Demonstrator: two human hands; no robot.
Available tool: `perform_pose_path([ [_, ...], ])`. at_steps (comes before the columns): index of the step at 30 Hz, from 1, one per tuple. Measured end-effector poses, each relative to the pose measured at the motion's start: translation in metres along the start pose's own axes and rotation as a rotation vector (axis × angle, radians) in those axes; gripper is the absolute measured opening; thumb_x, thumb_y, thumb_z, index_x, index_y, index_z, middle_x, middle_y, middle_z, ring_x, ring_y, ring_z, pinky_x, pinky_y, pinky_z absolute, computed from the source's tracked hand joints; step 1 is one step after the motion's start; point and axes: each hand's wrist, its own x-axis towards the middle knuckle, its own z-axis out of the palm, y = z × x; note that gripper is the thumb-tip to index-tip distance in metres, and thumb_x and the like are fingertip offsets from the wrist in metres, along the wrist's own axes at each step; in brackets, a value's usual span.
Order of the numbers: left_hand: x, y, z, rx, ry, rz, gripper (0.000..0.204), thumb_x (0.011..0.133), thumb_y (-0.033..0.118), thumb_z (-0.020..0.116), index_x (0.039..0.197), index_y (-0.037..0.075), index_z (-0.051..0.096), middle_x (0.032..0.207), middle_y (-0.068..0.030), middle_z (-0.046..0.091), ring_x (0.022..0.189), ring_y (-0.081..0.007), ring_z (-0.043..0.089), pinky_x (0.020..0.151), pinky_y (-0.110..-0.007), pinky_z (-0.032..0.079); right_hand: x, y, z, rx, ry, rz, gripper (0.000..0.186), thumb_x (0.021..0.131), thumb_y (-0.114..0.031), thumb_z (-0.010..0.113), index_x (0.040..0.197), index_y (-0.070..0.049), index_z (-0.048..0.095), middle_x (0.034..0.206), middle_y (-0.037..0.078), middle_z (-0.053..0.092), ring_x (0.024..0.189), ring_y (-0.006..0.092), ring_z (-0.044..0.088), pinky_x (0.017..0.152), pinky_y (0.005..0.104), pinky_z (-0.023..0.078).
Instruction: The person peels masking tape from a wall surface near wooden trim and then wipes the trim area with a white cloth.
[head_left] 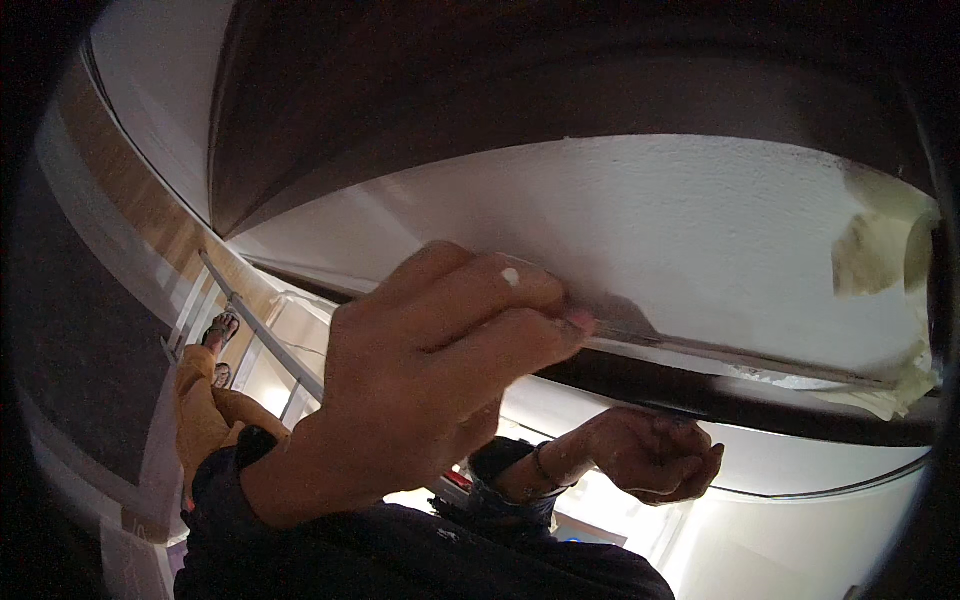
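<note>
My left hand (430, 370) is large in the middle, with a white fleck on one finger. Its fingertips are pinched together at the lower edge of a white panel (690, 230), and what they hold, if anything, is too small to make out. A thin pale line runs from near these fingertips along the panel's edge to crumpled yellowish masking tape (880, 255) at the right. Lower right, my right hand (655, 455) is curled closed just beneath the dark brown trim (690, 390). Whatever lies inside its fingers is hidden. Dark sleeves cover both forearms.
A dark brown band (500, 90) curves over the white panel. At left, a grey metal rail (270, 345) slants past legs in tan trousers (200, 400) and sandalled feet (222, 328). A wood-coloured strip (130, 155) borders a dark surface (90, 310). Bright light shines below.
</note>
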Motion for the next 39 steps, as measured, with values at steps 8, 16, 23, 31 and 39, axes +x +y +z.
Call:
perform_pose_path([
  [8, -0.01, -0.014, -0.013, 0.093, -0.068, 0.03, 0.015, 0.08, -0.002, 0.071, 0.092, 0.006, 0.072, 0.094, -0.0067, 0.072, 0.081, -0.0174, 0.066, 0.064, -0.031, 0.056, 0.006, -0.004, 0.001, 0.275, 0.189, 0.326, 0.04, 0.101, -0.02, 0.04, 0.114, 0.015, 0.055, 0.071, 0.013, 0.059, 0.059, 0.0124, 0.057, 0.048, 0.0203, 0.05],
  [16, -0.014, -0.016, -0.017, 0.117, -0.092, 0.032, 0.021, 0.078, -0.005, 0.071, 0.095, 0.006, 0.072, 0.097, -0.008, 0.072, 0.084, -0.0189, 0.067, 0.064, -0.031, 0.056, 0.007, 0.014, -0.01, -0.161, -0.144, -0.382, 0.025, 0.105, -0.012, 0.044, 0.127, -0.001, 0.048, 0.123, 0.019, 0.055, 0.084, 0.0153, 0.065, 0.066, 0.0232, 0.061],
  [23, -0.029, -0.023, -0.023, 0.195, -0.088, -0.001, 0.026, 0.076, -0.009, 0.07, 0.098, 0.006, 0.072, 0.101, -0.0105, 0.073, 0.088, -0.0201, 0.069, 0.065, -0.03, 0.058, 0.008, 0.015, -0.013, -0.1, -0.16, -0.339, 0.024, 0.105, -0.012, 0.046, 0.127, 0.0, 0.047, 0.121, 0.02, 0.055, 0.085, 0.0115, 0.064, 0.063, 0.0205, 0.06],
  [31, -0.046, -0.047, -0.026, 0.231, -0.06, -0.029, 0.027, 0.075, -0.011, 0.07, 0.098, 0.004, 0.072, 0.1, -0.0116, 0.072, 0.089, -0.0213, 0.069, 0.067, -0.031, 0.059, -0.001, 0.013, -0.021, -0.15, -0.187, -0.172, 0.024, 0.101, -0.011, 0.056, 0.122, 0.0, 0.049, 0.117, 0.021, 0.053, 0.088, 0.0212, 0.061, 0.067, 0.0303, 0.058],
  [39, -0.052, -0.049, -0.034, 0.278, -0.067, -0.016, 0.025, 0.076, -0.012, 0.068, 0.096, 0.004, 0.071, 0.099, -0.0113, 0.073, 0.089, -0.0199, 0.07, 0.069, -0.032, 0.059, 0.001, 0.007, -0.013, -0.132, -0.193, -0.306, 0.024, 0.099, -0.007, 0.058, 0.121, -0.001, 0.051, 0.116, 0.021, 0.053, 0.089, 0.0247, 0.061, 0.068, 0.0304, 0.058],
])
